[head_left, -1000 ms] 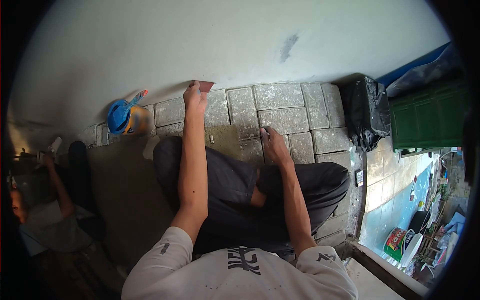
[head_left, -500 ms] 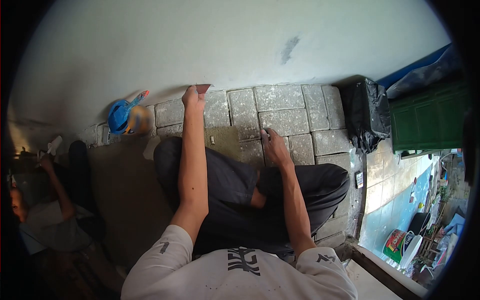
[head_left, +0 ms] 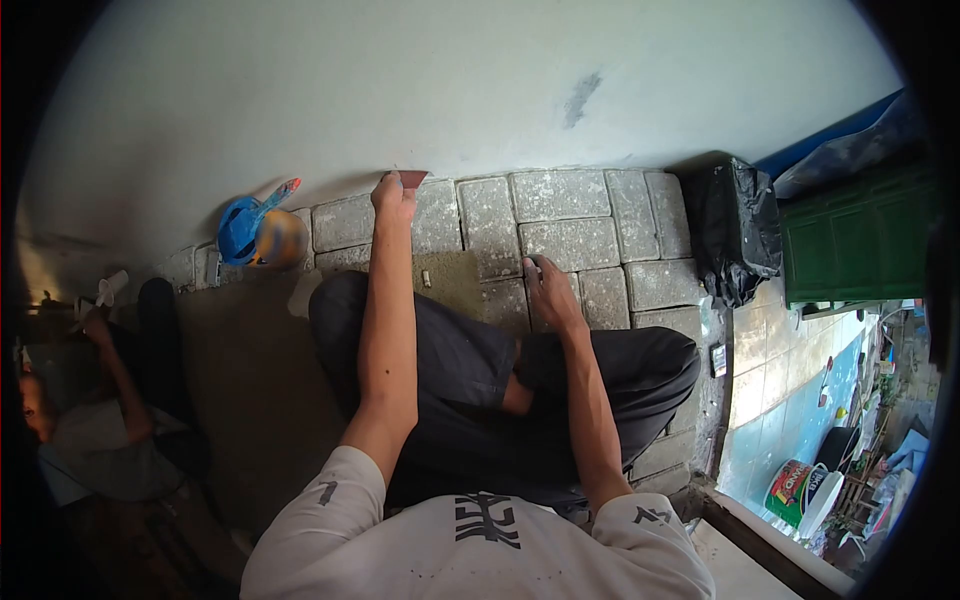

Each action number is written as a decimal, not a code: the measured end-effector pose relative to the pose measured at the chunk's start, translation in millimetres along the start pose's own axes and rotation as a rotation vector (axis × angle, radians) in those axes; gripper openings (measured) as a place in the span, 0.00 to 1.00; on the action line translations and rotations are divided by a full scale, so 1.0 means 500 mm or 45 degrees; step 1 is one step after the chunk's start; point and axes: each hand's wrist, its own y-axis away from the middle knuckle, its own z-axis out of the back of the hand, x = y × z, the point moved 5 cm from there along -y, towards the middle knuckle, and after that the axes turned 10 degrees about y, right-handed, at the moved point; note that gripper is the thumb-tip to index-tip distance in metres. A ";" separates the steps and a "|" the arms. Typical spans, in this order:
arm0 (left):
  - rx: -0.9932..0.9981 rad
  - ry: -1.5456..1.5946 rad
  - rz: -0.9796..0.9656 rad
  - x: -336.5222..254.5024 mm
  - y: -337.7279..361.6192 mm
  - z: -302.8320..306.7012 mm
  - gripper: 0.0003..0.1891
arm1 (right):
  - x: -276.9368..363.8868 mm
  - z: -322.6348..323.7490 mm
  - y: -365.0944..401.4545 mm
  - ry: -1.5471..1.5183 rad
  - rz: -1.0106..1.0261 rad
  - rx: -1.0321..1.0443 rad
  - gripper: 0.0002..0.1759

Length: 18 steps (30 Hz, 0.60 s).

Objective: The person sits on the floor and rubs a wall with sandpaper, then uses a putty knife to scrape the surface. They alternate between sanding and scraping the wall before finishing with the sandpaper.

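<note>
My left hand (head_left: 394,196) is closed on a reddish-brown piece of sandpaper (head_left: 413,179), held at the foot of the pale wall (head_left: 440,90). The sheet's right corner sticks out past my fingers. Over the grey paving blocks (head_left: 565,245), in front of my bent leg, my right hand (head_left: 550,293) is held low with thumb and fingers apart. Nothing shows in it, and its fingertips look greyish. Left of my left hand, a blue container (head_left: 238,232) with a brush (head_left: 275,200) in it stands by the wall, beside a blurred yellowish container (head_left: 282,240).
A black plastic-wrapped box (head_left: 738,230) stands at the right by the wall, next to a green cabinet (head_left: 855,240). A co-worker (head_left: 110,420) sits at the far left. A paint bucket (head_left: 792,492) lies among clutter at lower right. A small pale stub (head_left: 426,279) lies near my knee.
My left hand and the sandpaper have shifted slightly to the right along the wall's foot. My right hand has barely moved. The co-worker's hand has moved slightly.
</note>
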 end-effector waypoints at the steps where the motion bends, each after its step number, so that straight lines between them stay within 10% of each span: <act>1: 0.107 -0.027 -0.032 -0.003 0.007 -0.007 0.13 | 0.000 0.001 0.000 0.017 -0.010 0.011 0.20; 18: 0.230 -0.253 -0.065 -0.020 0.036 -0.028 0.09 | -0.002 0.001 0.008 0.046 -0.027 0.008 0.20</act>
